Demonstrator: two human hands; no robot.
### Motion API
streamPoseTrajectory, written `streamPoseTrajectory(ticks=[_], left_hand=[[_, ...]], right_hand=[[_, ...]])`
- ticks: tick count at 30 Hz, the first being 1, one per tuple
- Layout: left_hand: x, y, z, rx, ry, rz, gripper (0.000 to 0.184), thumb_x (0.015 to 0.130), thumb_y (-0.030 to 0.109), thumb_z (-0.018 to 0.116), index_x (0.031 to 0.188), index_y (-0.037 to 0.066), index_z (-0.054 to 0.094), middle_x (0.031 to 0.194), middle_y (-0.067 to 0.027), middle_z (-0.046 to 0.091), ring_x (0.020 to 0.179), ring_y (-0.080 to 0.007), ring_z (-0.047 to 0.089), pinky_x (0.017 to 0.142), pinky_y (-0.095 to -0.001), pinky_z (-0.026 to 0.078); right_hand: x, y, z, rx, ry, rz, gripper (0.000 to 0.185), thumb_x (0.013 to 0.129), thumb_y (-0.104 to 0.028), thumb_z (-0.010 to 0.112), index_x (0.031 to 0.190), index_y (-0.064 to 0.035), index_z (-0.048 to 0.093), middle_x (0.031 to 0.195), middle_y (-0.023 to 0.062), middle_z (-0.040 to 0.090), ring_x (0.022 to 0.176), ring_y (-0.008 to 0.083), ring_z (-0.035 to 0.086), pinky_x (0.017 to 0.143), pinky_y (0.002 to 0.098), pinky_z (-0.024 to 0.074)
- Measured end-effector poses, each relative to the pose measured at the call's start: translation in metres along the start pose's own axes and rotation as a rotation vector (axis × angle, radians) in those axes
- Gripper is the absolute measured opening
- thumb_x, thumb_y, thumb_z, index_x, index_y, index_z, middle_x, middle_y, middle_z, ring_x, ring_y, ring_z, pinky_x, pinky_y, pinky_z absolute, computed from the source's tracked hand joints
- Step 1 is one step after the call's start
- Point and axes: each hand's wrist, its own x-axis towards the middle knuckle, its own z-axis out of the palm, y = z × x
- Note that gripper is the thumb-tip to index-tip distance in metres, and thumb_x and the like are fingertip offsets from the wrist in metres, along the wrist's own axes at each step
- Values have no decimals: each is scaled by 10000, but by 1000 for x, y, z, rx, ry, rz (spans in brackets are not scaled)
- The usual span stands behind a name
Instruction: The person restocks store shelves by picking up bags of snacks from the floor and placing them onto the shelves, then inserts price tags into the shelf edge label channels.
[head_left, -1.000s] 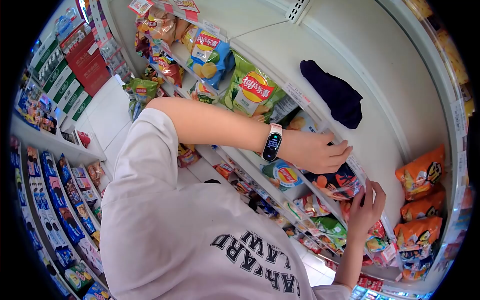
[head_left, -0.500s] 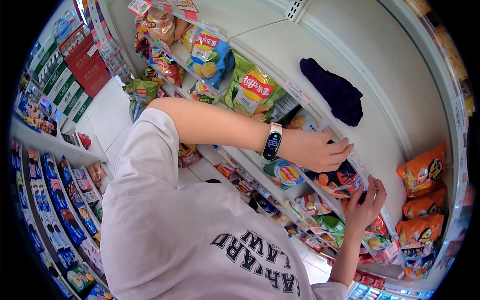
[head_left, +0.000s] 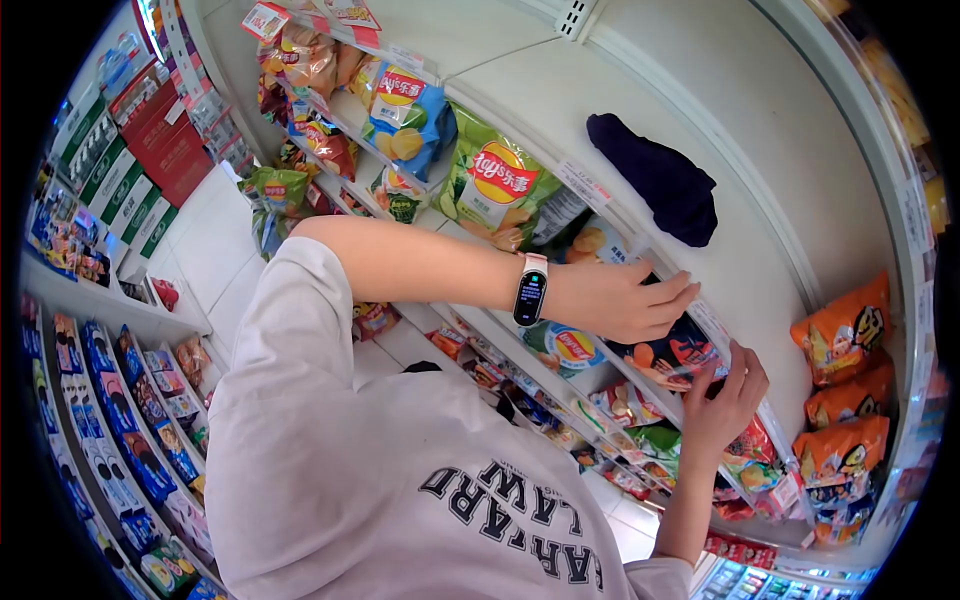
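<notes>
My left hand (head_left: pixel 630 303), with a smartwatch (head_left: pixel 531 290) on its wrist, reaches across to a dark blue chip bag (head_left: pixel 668 355) on the shelf below the top one. Its fingers bend over the bag's upper end; part of the grip is hidden. My right hand (head_left: pixel 728 395) is at the bag's other end, fingers curled by the shelf edge with the thumb against the bag. Beside the bag stand a light blue Lay's bag (head_left: pixel 568 348) and a white-and-blue chip bag (head_left: pixel 600 245). A green Lay's bag (head_left: pixel 500 180) is farther left.
A dark navy cloth item (head_left: pixel 655 180) lies on the white upper shelf (head_left: pixel 520 65). Orange snack bags (head_left: pixel 842 330) stack at its right end. A price rail (head_left: pixel 590 185) runs along the shelf front. Packaged snacks fill a rack (head_left: pixel 110 430) at left, and red cartons (head_left: pixel 165 150) stand behind.
The view has shifted slightly, so the shelves sit a little farther left. Both hands stay at the dark blue chip bag, with only small finger movements.
</notes>
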Motion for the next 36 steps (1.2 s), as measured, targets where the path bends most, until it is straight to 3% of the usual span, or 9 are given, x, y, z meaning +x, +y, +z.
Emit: streamPoseTrajectory(ticks=[12,24,27,36], left_hand=[[-1,2,-3,-2,-27,-20,265,858,242,509,1040,74,602,1282,-129,520,1192,-254,466,621,-262,402],[0,7,-1,2,-78,-36,194,867,238,505,978,99,581,1320,-134,491,1234,-261,446,632,-274,431],[1,4,-7,-19,-124,-34,217,855,242,517,1000,92,578,1370,-145,445,1235,-262,443,678,-302,482],[0,7,-2,-77,-131,-60,173,858,218,522,941,80,584,1387,-160,427,1263,-281,408,697,-296,476]], right_hand=[[-2,-5,-1,56,-24,44,305,796,-54,596,1090,17,555,1076,165,525,956,344,528,790,434,442],[-3,-12,1,60,-2,130,369,788,-90,632,1134,1,543,1085,165,506,986,348,502,821,427,425],[-2,-11,0,91,4,138,374,763,-86,644,1115,-6,547,1088,167,505,982,344,506,811,428,428],[-5,-14,1,68,-15,191,332,745,-99,647,1059,-34,561,1121,143,496,1020,331,484,819,422,388]])
